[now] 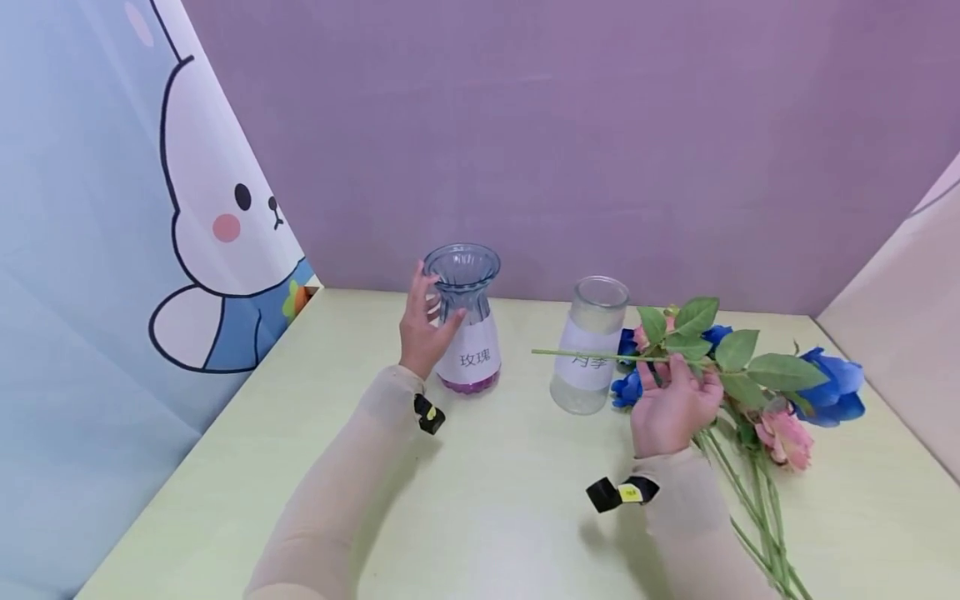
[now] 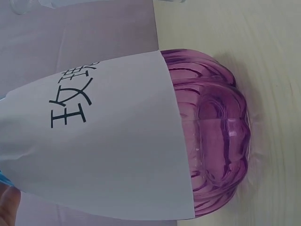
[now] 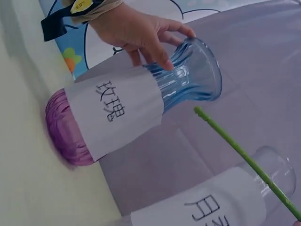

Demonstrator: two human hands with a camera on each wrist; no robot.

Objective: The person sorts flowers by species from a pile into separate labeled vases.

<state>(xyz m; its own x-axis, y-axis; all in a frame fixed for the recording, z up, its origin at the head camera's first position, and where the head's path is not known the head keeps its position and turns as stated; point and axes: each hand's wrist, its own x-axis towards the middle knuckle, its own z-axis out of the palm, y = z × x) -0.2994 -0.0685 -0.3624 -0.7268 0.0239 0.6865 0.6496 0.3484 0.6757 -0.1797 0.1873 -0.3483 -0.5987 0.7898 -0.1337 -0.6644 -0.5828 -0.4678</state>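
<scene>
My left hand (image 1: 426,329) holds the flared neck of a glass vase (image 1: 480,333), thumb in front and fingers round the side. This vase is blue at the top and purple at its base (image 2: 216,127), with a white paper label (image 2: 113,136) marked 玫瑰. My right hand (image 1: 675,404) pinches the green stem of a long blue flower (image 1: 832,387) with leaves. The flower lies sideways, its bloom to the right, its bare stem end (image 3: 200,113) pointing left toward the vase. Behind that stem stands a clear glass vase (image 1: 581,396) labelled 月季.
Several pink and blue flowers (image 1: 786,437) lie in a pile under and beside my right hand, stems (image 1: 765,525) toward the front right. A purple backdrop (image 1: 525,150) rises behind the pale table (image 1: 465,500). A cartoon-printed curtain (image 1: 90,333) hangs at the left.
</scene>
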